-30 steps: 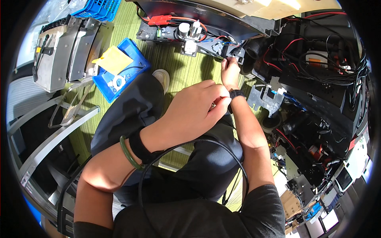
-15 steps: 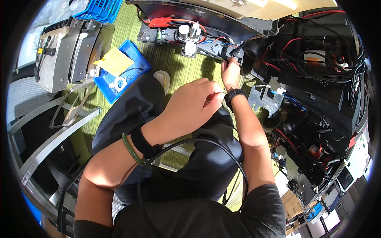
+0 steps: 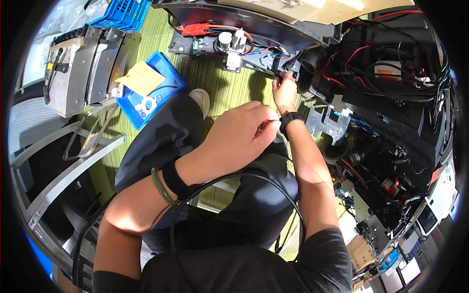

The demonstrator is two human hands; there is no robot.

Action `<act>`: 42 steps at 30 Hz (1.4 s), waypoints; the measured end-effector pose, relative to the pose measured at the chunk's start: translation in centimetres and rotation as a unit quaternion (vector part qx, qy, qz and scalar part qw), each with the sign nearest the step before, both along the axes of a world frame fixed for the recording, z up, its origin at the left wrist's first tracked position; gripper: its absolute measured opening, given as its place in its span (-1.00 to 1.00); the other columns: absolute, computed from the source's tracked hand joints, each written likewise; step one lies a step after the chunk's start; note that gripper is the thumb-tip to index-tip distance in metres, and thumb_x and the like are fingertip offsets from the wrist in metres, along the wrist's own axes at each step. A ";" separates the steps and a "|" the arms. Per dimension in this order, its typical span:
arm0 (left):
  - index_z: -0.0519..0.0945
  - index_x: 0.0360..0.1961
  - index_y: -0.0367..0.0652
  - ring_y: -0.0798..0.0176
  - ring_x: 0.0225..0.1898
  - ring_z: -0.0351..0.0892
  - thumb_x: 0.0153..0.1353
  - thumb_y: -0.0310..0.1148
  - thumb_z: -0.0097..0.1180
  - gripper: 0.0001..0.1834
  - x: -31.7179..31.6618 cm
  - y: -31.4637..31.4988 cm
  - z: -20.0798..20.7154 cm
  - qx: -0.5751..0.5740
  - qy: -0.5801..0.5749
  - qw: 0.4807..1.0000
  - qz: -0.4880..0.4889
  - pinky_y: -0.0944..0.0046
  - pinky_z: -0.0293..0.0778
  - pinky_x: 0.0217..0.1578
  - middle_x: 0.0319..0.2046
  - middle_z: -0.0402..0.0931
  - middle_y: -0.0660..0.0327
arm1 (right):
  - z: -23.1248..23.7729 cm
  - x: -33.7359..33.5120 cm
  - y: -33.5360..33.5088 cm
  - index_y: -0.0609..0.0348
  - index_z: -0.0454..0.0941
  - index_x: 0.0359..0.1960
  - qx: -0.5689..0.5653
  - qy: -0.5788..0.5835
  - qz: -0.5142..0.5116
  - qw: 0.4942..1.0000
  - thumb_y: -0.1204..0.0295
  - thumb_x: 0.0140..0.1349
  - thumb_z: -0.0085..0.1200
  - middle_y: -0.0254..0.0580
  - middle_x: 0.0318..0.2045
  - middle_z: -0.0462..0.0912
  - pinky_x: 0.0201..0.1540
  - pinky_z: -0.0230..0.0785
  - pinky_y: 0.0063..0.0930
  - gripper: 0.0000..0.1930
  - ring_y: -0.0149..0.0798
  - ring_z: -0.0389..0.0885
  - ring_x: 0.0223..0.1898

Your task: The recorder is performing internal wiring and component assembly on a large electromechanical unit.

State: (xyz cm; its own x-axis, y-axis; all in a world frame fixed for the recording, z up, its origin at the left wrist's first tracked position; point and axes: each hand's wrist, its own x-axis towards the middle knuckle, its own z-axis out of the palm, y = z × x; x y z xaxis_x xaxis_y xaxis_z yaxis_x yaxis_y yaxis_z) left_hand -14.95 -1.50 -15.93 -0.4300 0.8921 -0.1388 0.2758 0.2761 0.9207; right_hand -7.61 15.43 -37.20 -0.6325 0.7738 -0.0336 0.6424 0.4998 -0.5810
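The person's left hand point(image 3: 234, 134) was raised in front of the lap, its back turned up and its fingers curled in, with the tip of the thumb close to the bent forefinger. It was drawn nearly closed; whether anything small was pinched there could not be told. Its arm bent sharply at the elbow, which stuck out to the left, and the forearm slanted inward over the dark trousers point(image 3: 159, 132). A green bangle point(image 3: 163, 188) and a black wristband point(image 3: 173, 180) circled that forearm near the wrist.

The right hand point(image 3: 285, 94) reached well forward on an arm only slightly bent, a dark band point(image 3: 291, 118) around its wrist. The left thumb lay just beside this band in the view, though contact could not be judged. The right fingers were bent at the near right end of a black metal frame point(image 3: 254, 64), by some dark cables point(image 3: 291, 64); the hand hid its own fingertips, so whether they gripped could not be told.

The frame lay ahead of the person, low over the green floor point(image 3: 222, 85), and carried a red connector point(image 3: 195, 30) toward its left end. Left of the knee, a blue tray point(image 3: 168, 68) held a yellow sheet point(image 3: 142, 78).
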 end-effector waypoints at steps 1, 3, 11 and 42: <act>0.51 -0.36 -0.24 0.25 -0.59 0.40 0.13 -0.44 0.04 -0.91 0.0 0.0 0.0 0.004 -0.002 1.000 0.003 0.30 0.33 -0.54 -0.55 0.40 0.16 | 0.1 0.1 0.0 0.35 0.42 -0.24 -0.018 -0.005 0.005 1.000 0.49 0.08 0.07 0.15 -0.34 0.55 -0.20 0.42 -0.20 -0.77 0.08 0.56 -0.31; 0.51 -0.36 -0.24 0.24 -0.59 0.40 0.13 -0.44 0.05 -0.91 0.1 -0.1 0.0 0.011 -0.001 1.000 0.003 0.30 0.33 -0.54 -0.55 0.40 0.16 | 0.3 0.2 0.1 0.33 0.41 -0.21 -0.036 -0.011 0.011 0.999 0.47 0.09 0.05 0.17 -0.29 0.53 -0.18 0.41 -0.15 -0.75 0.13 0.55 -0.28; 0.51 -0.36 -0.22 0.20 -0.58 0.41 0.13 -0.42 0.05 -0.90 0.0 -0.1 0.0 0.021 0.003 1.000 0.009 0.27 0.33 -0.53 -0.57 0.39 0.16 | 0.4 -0.8 0.2 0.30 0.39 -0.17 0.019 0.008 0.059 0.998 0.48 0.14 -0.03 0.17 -0.24 0.52 -0.17 0.40 -0.13 -0.77 0.13 0.53 -0.22; 0.48 -0.42 -0.22 0.03 -0.49 0.50 0.09 -0.44 0.06 -0.92 0.9 1.4 0.8 0.148 0.004 0.987 0.054 0.18 0.43 -0.45 -0.52 0.45 0.09 | 0.3 -1.3 1.2 0.33 0.45 -0.20 -0.169 0.046 -0.045 0.984 0.43 0.13 0.08 0.01 -0.40 0.63 -0.26 0.45 -0.38 -0.75 -0.17 0.62 -0.40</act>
State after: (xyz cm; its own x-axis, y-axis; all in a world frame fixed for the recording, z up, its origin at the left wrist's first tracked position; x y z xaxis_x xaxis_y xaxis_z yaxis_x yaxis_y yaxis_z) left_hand -14.03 -0.07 -15.16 -0.5248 0.8420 0.1249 0.2661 0.0229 0.9637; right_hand -8.92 16.66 -36.92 -0.5748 0.7808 -0.2448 0.6122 0.2119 -0.7618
